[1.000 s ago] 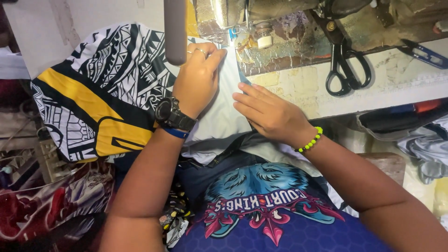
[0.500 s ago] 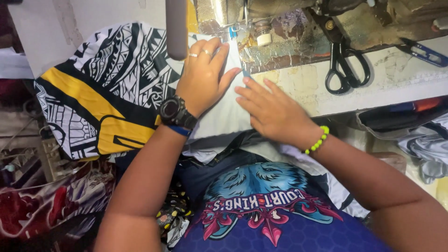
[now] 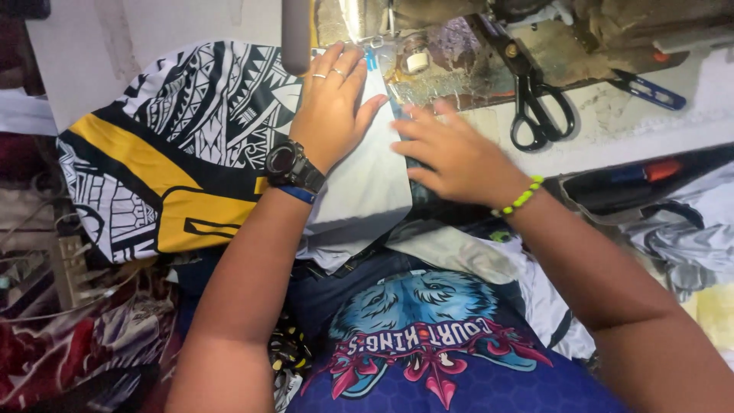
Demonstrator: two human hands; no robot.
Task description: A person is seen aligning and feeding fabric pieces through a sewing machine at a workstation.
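Observation:
My left hand (image 3: 332,107) lies flat, fingers spread, on a light grey fabric panel (image 3: 359,191) that joins a black, white and yellow patterned garment (image 3: 183,145) on the sewing table. It wears rings and a black wristwatch. My right hand (image 3: 451,153), with a green bead bracelet at the wrist, rests palm down on the panel's right edge, fingers pointing left toward the sewing machine's needle area (image 3: 382,38). Neither hand grips anything; both press on cloth.
Black-handled scissors (image 3: 535,107) lie on the table to the right, with small blue snips (image 3: 650,90) beyond them. A grey post (image 3: 296,34) stands above my left hand. Heaps of printed fabric fill the left side (image 3: 92,336) and the right (image 3: 680,237).
Both hands have slid forward on the fabric toward the needle. My right hand moved off to the panel's right edge, and the fingers of my left hand spread out flatter.

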